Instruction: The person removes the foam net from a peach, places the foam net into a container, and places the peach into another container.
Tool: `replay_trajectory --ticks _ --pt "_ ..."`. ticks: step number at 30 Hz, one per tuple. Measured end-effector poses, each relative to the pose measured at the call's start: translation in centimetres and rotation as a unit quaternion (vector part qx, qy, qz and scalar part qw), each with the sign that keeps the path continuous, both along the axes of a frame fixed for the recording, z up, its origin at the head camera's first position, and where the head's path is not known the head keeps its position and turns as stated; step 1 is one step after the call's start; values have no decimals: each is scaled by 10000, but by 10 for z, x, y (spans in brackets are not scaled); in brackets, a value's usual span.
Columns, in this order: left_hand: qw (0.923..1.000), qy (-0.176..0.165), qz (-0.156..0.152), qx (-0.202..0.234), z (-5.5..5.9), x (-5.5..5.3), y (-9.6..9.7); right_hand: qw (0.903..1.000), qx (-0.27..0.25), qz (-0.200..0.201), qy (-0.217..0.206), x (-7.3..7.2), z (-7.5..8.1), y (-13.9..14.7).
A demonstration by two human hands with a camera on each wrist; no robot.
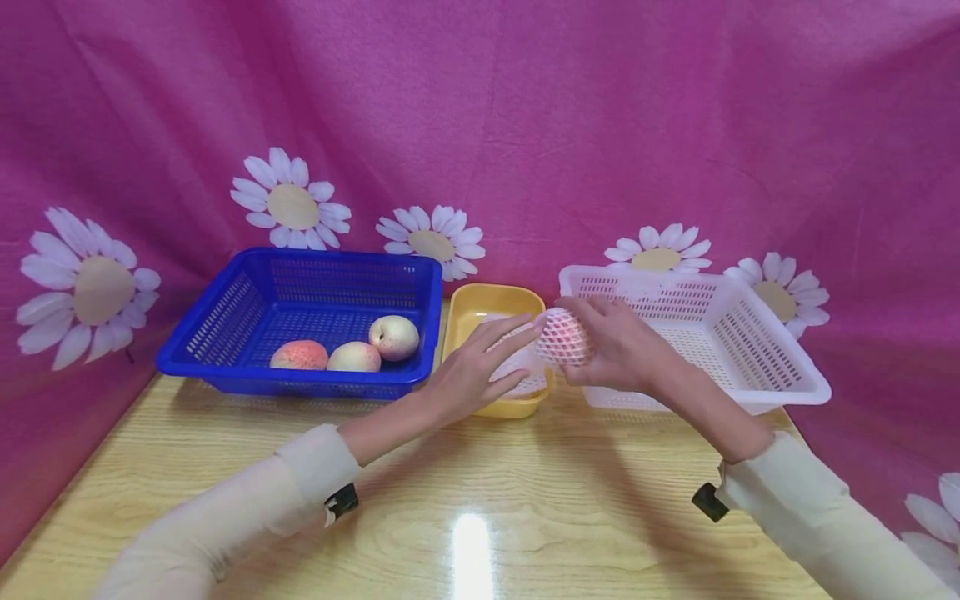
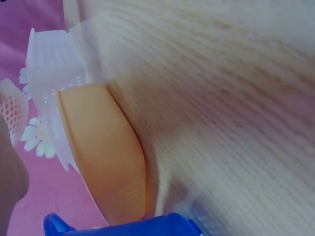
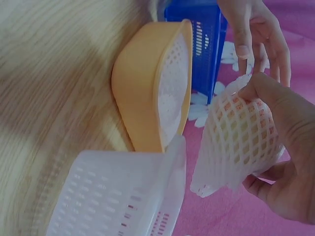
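A peach in a white foam net (image 3: 241, 132) is held in my right hand (image 1: 618, 343), above the gap between the yellow tub and the white basket. Thumb and fingers curl round its sides in the right wrist view. My left hand (image 1: 480, 367) hovers over the yellow tub (image 1: 495, 293), fingers extended, their tips close to the netted peach; whether they touch it I cannot tell. White foam nets (image 3: 173, 91) lie inside the tub. In the left wrist view only part of the left hand (image 2: 11, 182) shows.
On the left stands a blue basket (image 1: 300, 385) with a reddish peach (image 1: 300, 355) and two paler peaches, one a pale peach (image 1: 395, 337). A white basket (image 1: 780, 392) stands on the right. Behind the wooden table (image 1: 420, 517) hangs a pink flowered cloth (image 1: 525, 125).
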State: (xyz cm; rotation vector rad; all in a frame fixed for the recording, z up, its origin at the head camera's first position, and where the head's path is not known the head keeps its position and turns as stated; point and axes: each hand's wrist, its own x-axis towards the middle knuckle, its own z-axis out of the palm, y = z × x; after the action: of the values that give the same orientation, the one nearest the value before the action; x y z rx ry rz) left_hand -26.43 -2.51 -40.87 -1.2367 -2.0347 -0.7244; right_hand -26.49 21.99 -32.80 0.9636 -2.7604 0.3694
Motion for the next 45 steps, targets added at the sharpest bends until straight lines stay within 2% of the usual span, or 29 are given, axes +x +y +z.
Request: replay_trajectory --ticks 9,15,20,23,34,45 --pt "9998 -166 26 -141 -4 10 -13 9998 67 156 -64 13 -4 -8" --pt "9993 -294 -2 -227 -7 17 -20 9995 162 88 -266 22 -7 -14" --pt "9995 -249 -88 -187 -10 21 -26 9992 196 118 -329 28 -11 -17" --pt "9996 -213 -83 -194 -12 23 -28 9991 221 128 -338 31 -14 -19" --pt "9981 -570 -45 -232 -20 33 -41 9991 197 365 -116 42 -18 -27" --pt "9988 -446 -109 -193 -25 38 -51 9977 271 493 -377 55 -21 -35"
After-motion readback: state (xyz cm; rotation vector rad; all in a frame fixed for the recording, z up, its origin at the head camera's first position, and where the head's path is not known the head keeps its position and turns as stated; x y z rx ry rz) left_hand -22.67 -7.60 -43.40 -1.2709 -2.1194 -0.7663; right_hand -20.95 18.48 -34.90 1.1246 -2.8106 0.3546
